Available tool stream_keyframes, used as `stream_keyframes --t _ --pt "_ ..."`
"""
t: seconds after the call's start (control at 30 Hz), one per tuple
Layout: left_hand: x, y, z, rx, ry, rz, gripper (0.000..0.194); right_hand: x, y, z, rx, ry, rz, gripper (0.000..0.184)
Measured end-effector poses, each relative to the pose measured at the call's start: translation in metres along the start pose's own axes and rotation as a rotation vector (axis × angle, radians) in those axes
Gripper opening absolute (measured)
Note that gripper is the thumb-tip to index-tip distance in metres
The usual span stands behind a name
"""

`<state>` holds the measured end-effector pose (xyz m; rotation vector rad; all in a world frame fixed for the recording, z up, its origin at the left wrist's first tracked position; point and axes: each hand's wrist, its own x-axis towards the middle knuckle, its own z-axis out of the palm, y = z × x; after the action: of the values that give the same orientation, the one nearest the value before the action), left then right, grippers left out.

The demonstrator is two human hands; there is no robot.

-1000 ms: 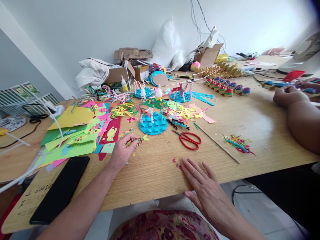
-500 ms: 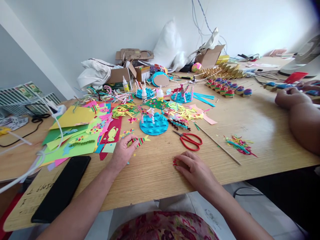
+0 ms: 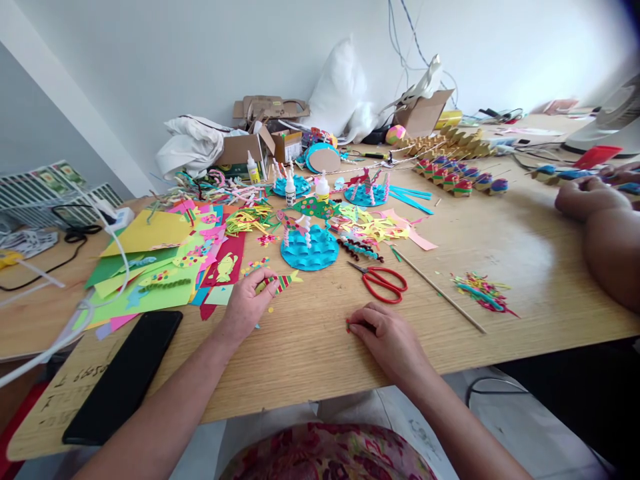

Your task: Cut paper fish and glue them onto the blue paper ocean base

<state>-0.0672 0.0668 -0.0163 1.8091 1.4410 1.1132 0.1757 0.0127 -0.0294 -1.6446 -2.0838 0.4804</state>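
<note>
My left hand (image 3: pixel 250 300) pinches a striped paper fish (image 3: pixel 283 284) in red, green and yellow, its pale yellow tail pointing right. Lower on the tabletop, the thumb and fingers of my right hand (image 3: pixel 387 337) are pressed together at a tiny red and green scrap (image 3: pixel 348 326), too small to make out fully. Red-handled scissors (image 3: pixel 384 283) lie just beyond that hand. Behind them is a round blue base (image 3: pixel 309 252) with twisted pink posts, and a green spotted paper fish (image 3: pixel 314 207) shows behind it.
Coloured paper sheets (image 3: pixel 145 270) and a black phone (image 3: pixel 125 377) lie at the left. A thin wooden stick (image 3: pixel 440 292) and a pile of scraps (image 3: pixel 483 293) lie right. Glue bottles (image 3: pixel 290 188) stand further back. Another person's hand (image 3: pixel 580 199) is at the far right.
The fingers of my right hand have closed more tightly, and less of the red scrap shows. My left hand still holds the fish in place. The view has shifted slightly.
</note>
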Motion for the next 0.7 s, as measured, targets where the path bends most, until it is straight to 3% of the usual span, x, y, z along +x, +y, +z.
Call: stream_keyframes --t 0.13,0.33,0.43,0.57,0.7 --pt "0.000 0.001 -0.001 -0.010 -0.003 -0.007 0.017 0.002 0.001 0.003 -0.053 -0.010 0.004 0.017" --pt "0.000 0.000 0.000 0.012 0.003 -0.007 0.018 -0.001 -0.007 0.012 -0.316 -0.015 -0.049 0.016" --pt "0.000 -0.002 0.000 0.003 0.008 0.002 0.017 -0.001 -0.006 0.010 -0.306 -0.008 -0.062 0.015" --pt "-0.001 -0.002 -0.001 -0.005 -0.005 0.008 0.017 0.007 0.022 -0.024 -0.189 0.120 0.046 0.016" --pt "-0.001 0.000 -0.001 0.017 -0.026 0.020 0.018 0.013 0.072 -0.083 -0.355 0.222 0.324 0.017"
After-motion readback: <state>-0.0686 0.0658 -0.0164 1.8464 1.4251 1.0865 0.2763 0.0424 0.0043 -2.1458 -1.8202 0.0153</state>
